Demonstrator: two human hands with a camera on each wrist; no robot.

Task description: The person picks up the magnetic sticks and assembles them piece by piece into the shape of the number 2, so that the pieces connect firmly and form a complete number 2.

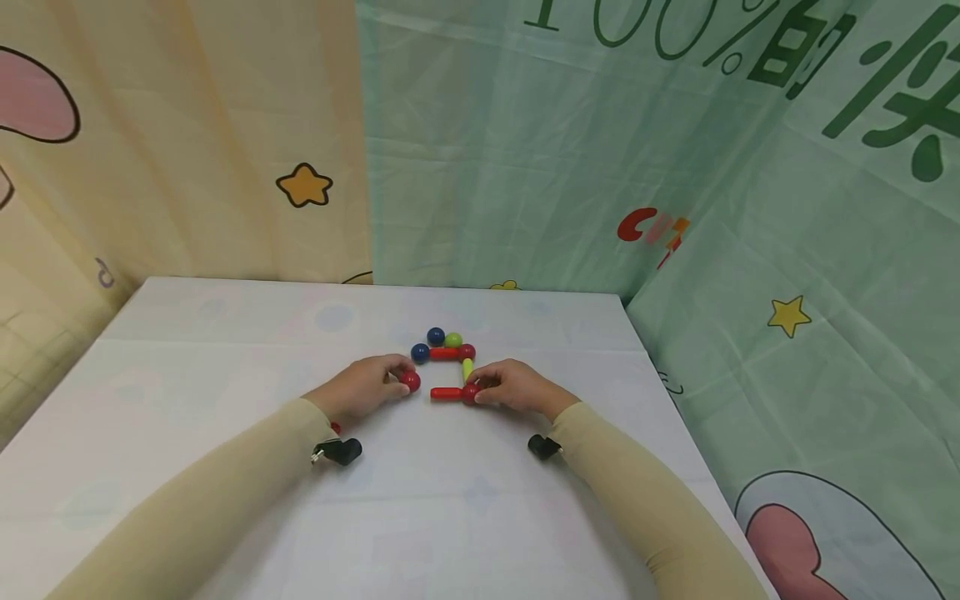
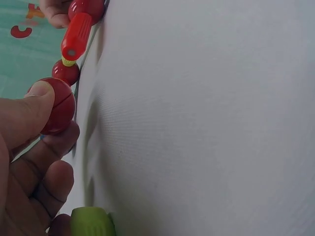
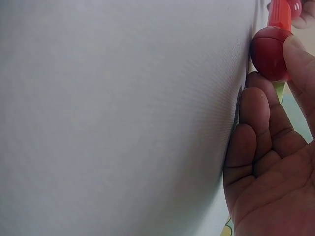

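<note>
My left hand point(image 1: 366, 387) pinches a red ball point(image 1: 410, 381) between thumb and fingers, just above the table. My right hand point(image 1: 516, 387) grips another red ball point(image 1: 471, 393) at a corner of a joined frame. From that corner a red rod point(image 1: 446, 394) points left, its free end facing the left hand's ball across a gap. A yellow-green rod point(image 1: 467, 368) runs back to a red ball point(image 1: 467, 352), where a second red rod point(image 1: 444, 354) leads to a blue ball point(image 1: 420, 353). In the left wrist view, a green rod end point(image 2: 92, 221) shows below the fingers; whether they touch it is unclear.
Behind the frame sit a blue ball point(image 1: 436, 336) and a yellow-green ball point(image 1: 453, 340). A small red piece point(image 1: 335, 427) is mostly hidden by the left wrist. Printed curtains point(image 1: 480, 167) stand behind the white table point(image 1: 450, 517).
</note>
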